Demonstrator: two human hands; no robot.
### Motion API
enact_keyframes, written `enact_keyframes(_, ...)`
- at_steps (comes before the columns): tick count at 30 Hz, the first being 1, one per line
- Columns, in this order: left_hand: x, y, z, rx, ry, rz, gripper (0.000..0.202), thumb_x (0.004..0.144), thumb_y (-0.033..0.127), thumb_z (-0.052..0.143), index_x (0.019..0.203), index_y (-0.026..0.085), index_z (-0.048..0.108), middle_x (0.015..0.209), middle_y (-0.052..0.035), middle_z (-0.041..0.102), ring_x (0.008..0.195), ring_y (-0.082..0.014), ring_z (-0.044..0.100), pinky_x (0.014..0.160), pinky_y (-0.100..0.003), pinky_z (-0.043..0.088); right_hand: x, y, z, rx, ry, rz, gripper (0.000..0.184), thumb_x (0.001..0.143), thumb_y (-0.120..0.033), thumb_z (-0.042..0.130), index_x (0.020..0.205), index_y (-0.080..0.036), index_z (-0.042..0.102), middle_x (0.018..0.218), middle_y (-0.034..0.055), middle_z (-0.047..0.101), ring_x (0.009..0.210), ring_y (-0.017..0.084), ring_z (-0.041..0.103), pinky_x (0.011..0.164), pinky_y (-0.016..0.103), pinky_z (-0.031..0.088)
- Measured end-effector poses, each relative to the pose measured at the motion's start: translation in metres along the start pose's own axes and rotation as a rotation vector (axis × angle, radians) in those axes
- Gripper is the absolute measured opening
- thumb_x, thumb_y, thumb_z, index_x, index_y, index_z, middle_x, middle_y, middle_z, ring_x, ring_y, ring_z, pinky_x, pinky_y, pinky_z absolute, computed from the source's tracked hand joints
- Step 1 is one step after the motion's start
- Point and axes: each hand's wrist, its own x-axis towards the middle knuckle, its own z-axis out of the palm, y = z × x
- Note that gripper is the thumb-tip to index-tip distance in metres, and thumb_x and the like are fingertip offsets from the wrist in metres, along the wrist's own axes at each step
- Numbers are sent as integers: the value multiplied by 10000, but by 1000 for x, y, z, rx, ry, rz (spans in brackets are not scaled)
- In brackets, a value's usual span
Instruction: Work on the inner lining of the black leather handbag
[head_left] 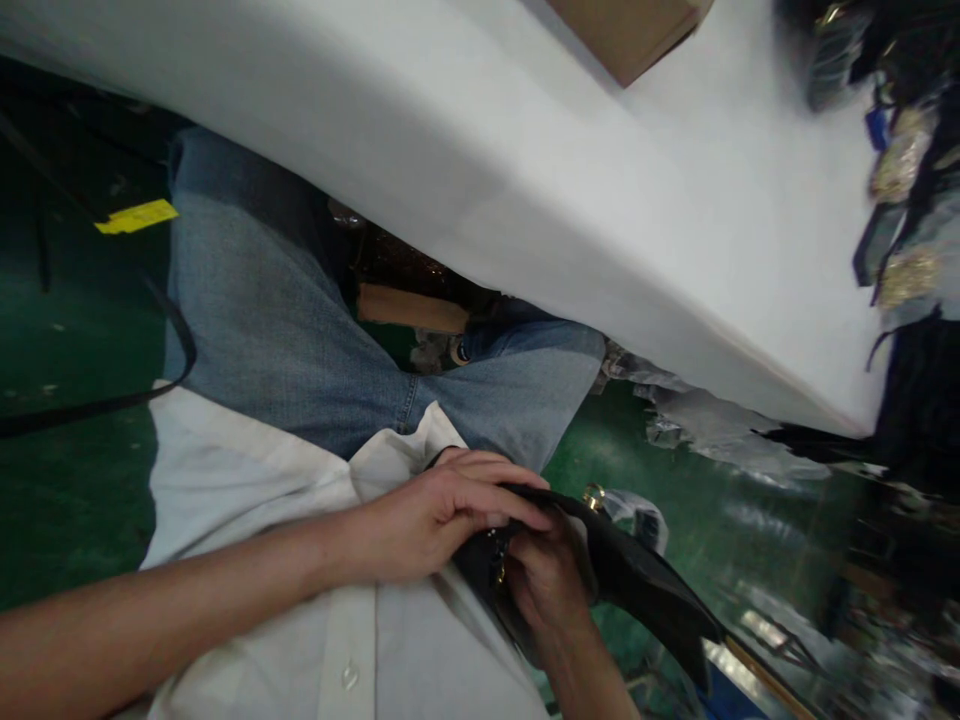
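Overhead, a white worktop (pixel 720 190) slants across the top of the view, and green floor (pixel 60 510) shows below and to the left of it. Next come the wearer's blue jeans (pixel 255 280), the knees reaching under the worktop's edge, and a white shirt (pixel 262 480). Packaged goods (pixel 900 170), blurred, crowd the worktop's right end. A soft black piece (pixel 645 580) lies against the shirt at the lap, with one end jutting out to the right over the floor.

Both hands have hold of that piece and are nearly closed: the left hand (pixel 450 505) bends its fingers over the upper edge, while the right hand (pixel 551 570) curls round from below, its fingertips partly hidden. A brown box (pixel 634 35) sits on the worktop. At left hangs a thin black strap (pixel 90 408), with a yellow tag (pixel 136 216) above it. Smallest is a gold-coloured fitting (pixel 592 497) just beside the black piece.
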Motion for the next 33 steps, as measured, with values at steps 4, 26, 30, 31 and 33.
enact_keyframes(4, -1, 7, -14, -46, -190, -60, 515, 1104, 129, 513, 1515, 376, 701, 1726, 21, 508, 1650, -250, 408, 1407, -456, 220, 1, -2, -8, 2, -84, 49, 482, 550, -115, 922, 1012, -246, 881, 1221, 85, 839, 1209, 375, 767, 1052, 481, 638)
enact_keyframes(26, 6, -3, -18, -135, -275, -68, 530, 1039, 153, 605, 1542, 310, 674, 1775, -18, 429, 1669, -261, 362, 1410, -483, 155, 5, -16, -9, -119, -182, 103, 526, 596, -104, 914, 1090, -280, 867, 1194, 59, 841, 1214, 384, 773, 1042, 464, 662)
enact_keyframes(30, 4, -4, -19, -146, -283, -78, 555, 1014, 141, 605, 1534, 317, 682, 1784, -12, 414, 1674, -280, 348, 1409, -494, 149, 5, -6, -17, -154, -112, 65, 570, 532, -152, 965, 1072, -306, 868, 1146, 26, 853, 1115, 363, 814, 964, 433, 702)
enact_keyframes(31, 3, -3, -19, -139, -283, -85, 548, 1024, 147, 597, 1539, 316, 679, 1789, -10, 405, 1679, -282, 337, 1411, -498, 143, 5, -4, -19, -158, -142, 48, 547, 549, -167, 969, 1068, -307, 868, 1165, 21, 850, 1151, 365, 808, 993, 436, 696)
enact_keyframes(33, 1, -1, -18, -112, -275, -100, 532, 1053, 155, 569, 1553, 311, 667, 1799, -10, 385, 1689, -279, 313, 1415, -504, 133, 5, -1, -19, -173, -193, 0, 490, 606, -191, 966, 1068, -313, 861, 1161, 10, 849, 1189, 363, 800, 1023, 437, 689)
